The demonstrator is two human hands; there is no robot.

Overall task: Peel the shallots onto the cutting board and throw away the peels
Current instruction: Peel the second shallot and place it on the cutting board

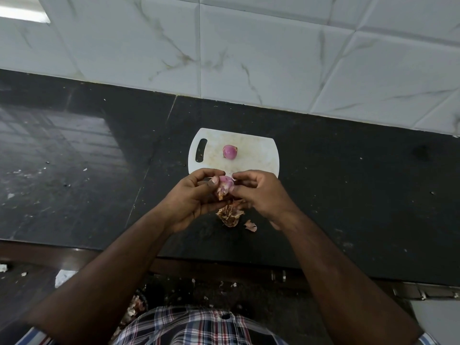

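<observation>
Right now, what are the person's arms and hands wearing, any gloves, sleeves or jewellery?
The left hand and right hand are bare: no gloves, and no rings or watch visible. Both forearms are uncovered to the elbow. Short plaid sleeves in white, navy and red show at the frame's bottom corners, matching the plaid shirt.

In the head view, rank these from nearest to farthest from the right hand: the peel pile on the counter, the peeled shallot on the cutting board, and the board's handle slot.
From the right hand:
1. Peel pile, on the counter just below and left of the hand.
2. Peeled shallot, on the cutting board, beyond the hand.
3. Handle slot, at the board's left end.
</observation>
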